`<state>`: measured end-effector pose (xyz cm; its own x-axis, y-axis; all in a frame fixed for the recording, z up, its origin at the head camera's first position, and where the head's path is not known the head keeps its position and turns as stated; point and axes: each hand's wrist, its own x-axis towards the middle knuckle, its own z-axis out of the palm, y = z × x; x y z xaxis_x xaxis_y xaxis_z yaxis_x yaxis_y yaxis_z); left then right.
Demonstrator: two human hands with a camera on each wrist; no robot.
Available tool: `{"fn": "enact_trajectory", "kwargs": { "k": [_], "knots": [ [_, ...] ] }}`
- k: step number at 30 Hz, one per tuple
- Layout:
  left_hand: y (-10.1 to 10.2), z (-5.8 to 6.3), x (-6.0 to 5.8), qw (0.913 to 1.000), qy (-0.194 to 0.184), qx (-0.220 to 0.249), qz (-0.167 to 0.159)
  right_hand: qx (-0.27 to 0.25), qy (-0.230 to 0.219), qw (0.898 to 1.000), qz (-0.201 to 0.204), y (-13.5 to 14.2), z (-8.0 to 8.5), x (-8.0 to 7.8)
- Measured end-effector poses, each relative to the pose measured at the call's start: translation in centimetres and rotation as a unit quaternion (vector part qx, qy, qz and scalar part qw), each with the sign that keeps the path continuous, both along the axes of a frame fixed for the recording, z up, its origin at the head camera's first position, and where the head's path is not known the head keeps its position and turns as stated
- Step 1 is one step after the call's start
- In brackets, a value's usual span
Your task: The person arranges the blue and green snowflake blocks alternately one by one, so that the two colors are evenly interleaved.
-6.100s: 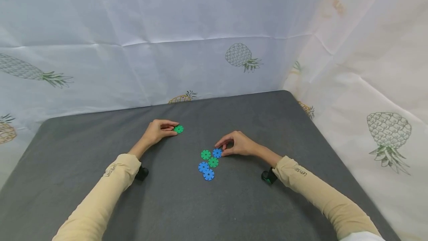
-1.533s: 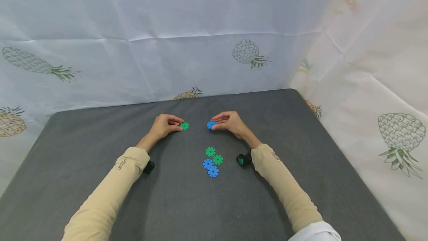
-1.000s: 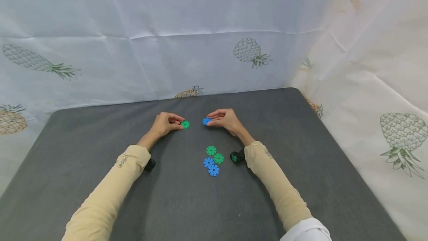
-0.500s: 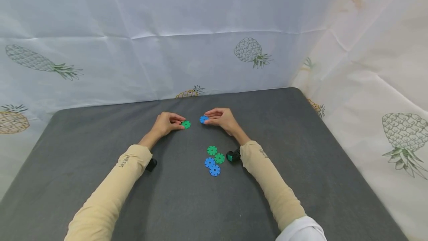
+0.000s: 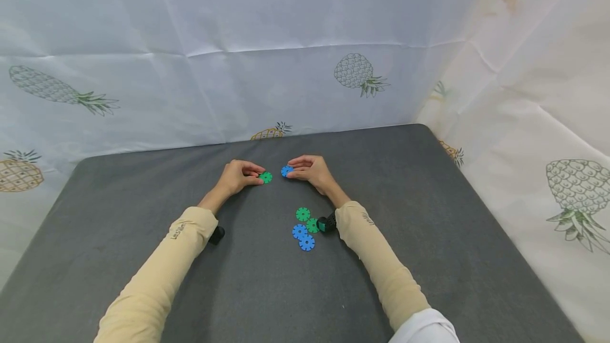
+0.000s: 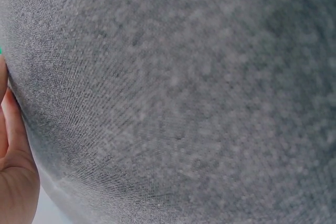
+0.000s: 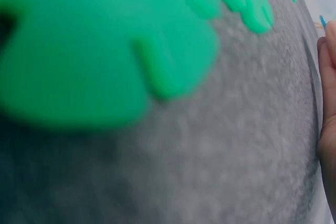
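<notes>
My left hand [image 5: 232, 176] pinches the left edge of a green notched disc [image 5: 267, 178] between thumb and fingers at the far middle of the table. Opposite it, my right hand [image 5: 311, 170] holds a similar blue notched disc [image 5: 286, 171] by its right edge. A short gap separates the two discs, the blue one slightly farther back. In the left wrist view only part of the left hand [image 6: 18, 177] shows, at the left border. The right wrist view has part of the right hand [image 7: 328, 98] at its right border.
On the grey table [image 5: 257, 279], nearer me, lie two green discs [image 5: 303, 214] and two overlapping blue discs [image 5: 307, 243]. The right wrist camera [image 5: 326, 223] partly covers one green disc, which looms large [image 7: 79, 61] in the right wrist view. A pineapple-print cloth [image 5: 190, 94] hangs behind.
My right hand has carried the blue disc from the loose group to the far middle, then leftward, narrowing the gap to the green disc. The left hand keeps its pinch and has barely moved.
</notes>
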<state>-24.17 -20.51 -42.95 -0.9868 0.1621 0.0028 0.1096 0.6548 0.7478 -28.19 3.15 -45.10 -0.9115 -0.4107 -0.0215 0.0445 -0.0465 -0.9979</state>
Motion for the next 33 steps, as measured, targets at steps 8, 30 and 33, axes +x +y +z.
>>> {"fn": "enact_trajectory", "kwargs": {
  "k": [8,30,33],
  "knots": [
    [0.1,-0.1,0.1,0.9999,-0.009,-0.004,0.006,0.031,-0.019,0.999,-0.016,-0.6,0.2,0.2],
    [0.1,0.1,-0.1,0.9999,-0.005,-0.014,0.007,0.267,0.150,0.952,-0.026,-2.5,1.2,0.0],
    [0.1,0.1,-0.1,0.9998,-0.005,-0.017,0.007,0.281,0.150,0.948,-0.025,-2.6,1.2,0.0]
  ]
}}
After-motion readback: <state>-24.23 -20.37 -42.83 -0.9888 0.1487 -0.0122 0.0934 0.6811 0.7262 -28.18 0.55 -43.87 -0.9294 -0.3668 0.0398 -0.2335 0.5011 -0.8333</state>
